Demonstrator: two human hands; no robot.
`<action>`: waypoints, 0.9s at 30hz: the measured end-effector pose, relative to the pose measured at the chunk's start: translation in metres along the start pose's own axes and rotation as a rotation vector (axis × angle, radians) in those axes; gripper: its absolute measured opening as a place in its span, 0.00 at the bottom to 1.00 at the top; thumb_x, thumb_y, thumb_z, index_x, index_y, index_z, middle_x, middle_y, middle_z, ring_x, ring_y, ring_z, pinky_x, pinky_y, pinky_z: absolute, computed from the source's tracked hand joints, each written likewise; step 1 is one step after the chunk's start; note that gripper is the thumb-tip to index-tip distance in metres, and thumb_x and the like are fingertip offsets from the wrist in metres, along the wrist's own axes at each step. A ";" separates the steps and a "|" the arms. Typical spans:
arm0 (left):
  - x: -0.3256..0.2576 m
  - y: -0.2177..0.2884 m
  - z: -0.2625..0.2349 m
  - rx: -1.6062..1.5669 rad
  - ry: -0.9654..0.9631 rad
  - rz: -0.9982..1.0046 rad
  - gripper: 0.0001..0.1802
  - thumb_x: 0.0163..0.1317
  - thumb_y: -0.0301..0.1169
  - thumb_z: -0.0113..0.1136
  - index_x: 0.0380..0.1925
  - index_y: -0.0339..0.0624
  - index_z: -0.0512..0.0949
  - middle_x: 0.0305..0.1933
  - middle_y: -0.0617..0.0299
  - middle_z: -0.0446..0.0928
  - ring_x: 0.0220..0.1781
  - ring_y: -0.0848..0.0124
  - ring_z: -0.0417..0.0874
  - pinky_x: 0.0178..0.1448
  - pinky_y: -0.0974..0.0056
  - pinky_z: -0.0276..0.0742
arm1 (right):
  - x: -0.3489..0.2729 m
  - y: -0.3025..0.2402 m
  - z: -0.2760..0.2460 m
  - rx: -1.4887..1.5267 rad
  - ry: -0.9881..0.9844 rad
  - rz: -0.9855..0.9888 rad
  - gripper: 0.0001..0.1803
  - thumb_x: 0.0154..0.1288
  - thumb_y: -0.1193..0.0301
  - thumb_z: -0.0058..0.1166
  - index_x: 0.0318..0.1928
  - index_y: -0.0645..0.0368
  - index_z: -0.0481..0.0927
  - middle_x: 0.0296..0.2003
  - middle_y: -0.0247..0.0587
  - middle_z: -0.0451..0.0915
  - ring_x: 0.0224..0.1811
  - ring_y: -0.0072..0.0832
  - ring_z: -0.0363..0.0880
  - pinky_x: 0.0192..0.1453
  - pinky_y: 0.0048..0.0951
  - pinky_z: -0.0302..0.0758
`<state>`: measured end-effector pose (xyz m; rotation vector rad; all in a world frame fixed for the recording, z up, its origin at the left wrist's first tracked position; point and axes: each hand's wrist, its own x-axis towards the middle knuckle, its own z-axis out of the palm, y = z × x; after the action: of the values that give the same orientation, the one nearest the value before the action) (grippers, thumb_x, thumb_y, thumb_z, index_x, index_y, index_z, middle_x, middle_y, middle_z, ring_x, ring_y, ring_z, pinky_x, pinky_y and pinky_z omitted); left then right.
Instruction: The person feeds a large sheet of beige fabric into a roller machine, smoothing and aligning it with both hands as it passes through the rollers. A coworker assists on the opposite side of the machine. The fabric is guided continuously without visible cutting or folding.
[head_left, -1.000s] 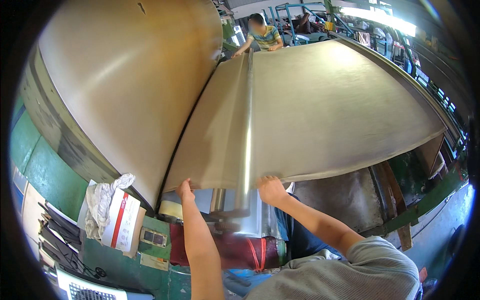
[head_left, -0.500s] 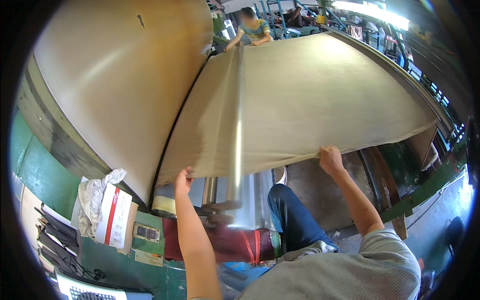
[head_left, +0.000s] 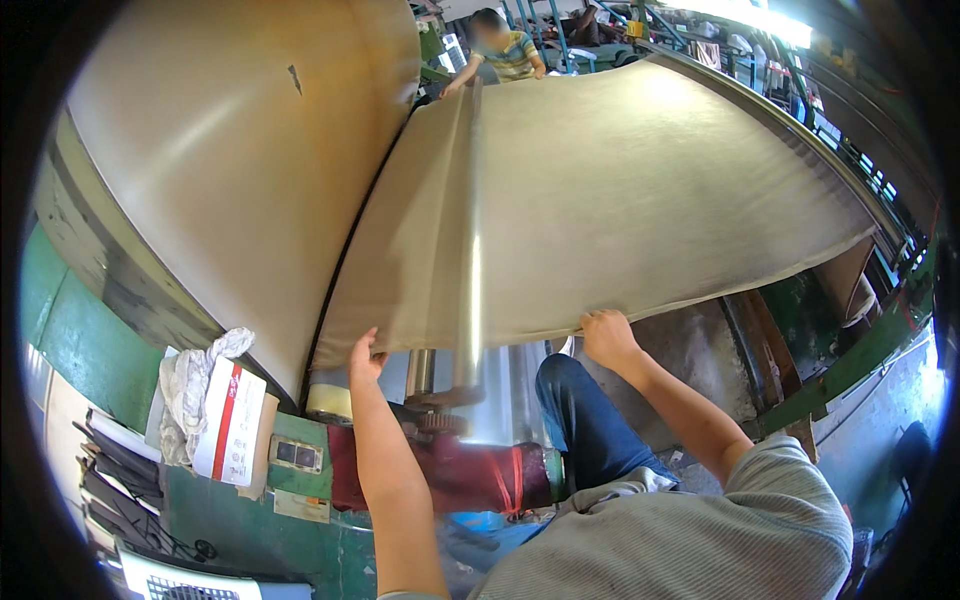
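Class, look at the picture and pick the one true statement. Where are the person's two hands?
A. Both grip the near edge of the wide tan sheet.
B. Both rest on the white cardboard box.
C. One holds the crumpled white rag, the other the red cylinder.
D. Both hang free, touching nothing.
A: the left hand and the right hand each clasp the near edge of the tan sheet.

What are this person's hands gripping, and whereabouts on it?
Both hands grip the near edge of the big tan sheet: the left hand near its corner beside the large roll, the right hand further along.
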<state>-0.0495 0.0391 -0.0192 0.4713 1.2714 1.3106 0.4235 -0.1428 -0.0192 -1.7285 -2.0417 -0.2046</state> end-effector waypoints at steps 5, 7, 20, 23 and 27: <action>0.006 0.004 -0.006 -0.025 0.268 0.129 0.11 0.57 0.27 0.51 0.38 0.41 0.80 0.39 0.60 0.77 0.29 0.68 0.77 0.31 0.66 0.74 | 0.014 -0.031 0.006 0.056 0.021 -0.044 0.04 0.45 0.74 0.47 0.24 0.62 0.73 0.23 0.50 0.76 0.30 0.45 0.77 0.38 0.41 0.72; 0.000 0.006 -0.003 -0.036 0.390 0.159 0.11 0.58 0.27 0.49 0.37 0.42 0.80 0.41 0.62 0.76 0.30 0.69 0.76 0.32 0.67 0.74 | 0.019 -0.042 0.010 0.062 0.028 -0.060 0.04 0.45 0.74 0.47 0.24 0.61 0.73 0.23 0.49 0.76 0.30 0.44 0.77 0.38 0.41 0.72; 0.004 0.008 0.002 0.055 0.319 0.145 0.11 0.55 0.26 0.47 0.33 0.39 0.79 0.36 0.57 0.78 0.28 0.68 0.77 0.22 0.68 0.67 | 0.054 -0.104 0.040 0.118 0.007 -0.195 0.04 0.48 0.75 0.46 0.27 0.60 0.73 0.26 0.46 0.77 0.32 0.41 0.77 0.39 0.39 0.72; -0.003 0.004 0.009 0.100 0.191 0.083 0.11 0.56 0.26 0.46 0.34 0.40 0.79 0.35 0.57 0.78 0.27 0.68 0.76 0.21 0.68 0.67 | 0.056 -0.104 0.046 0.132 0.041 -0.230 0.07 0.50 0.73 0.47 0.31 0.60 0.74 0.29 0.45 0.77 0.34 0.40 0.77 0.41 0.39 0.72; 0.001 0.004 -0.002 0.078 0.027 0.035 0.11 0.55 0.26 0.48 0.35 0.40 0.78 0.32 0.57 0.78 0.22 0.69 0.75 0.18 0.68 0.67 | 0.055 -0.088 0.035 0.173 0.108 -0.257 0.09 0.48 0.74 0.49 0.33 0.61 0.72 0.32 0.45 0.73 0.39 0.40 0.73 0.45 0.39 0.69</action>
<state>-0.0532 0.0409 -0.0168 0.5340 1.3461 1.3035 0.3238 -0.0977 -0.0116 -1.3230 -2.1296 -0.1914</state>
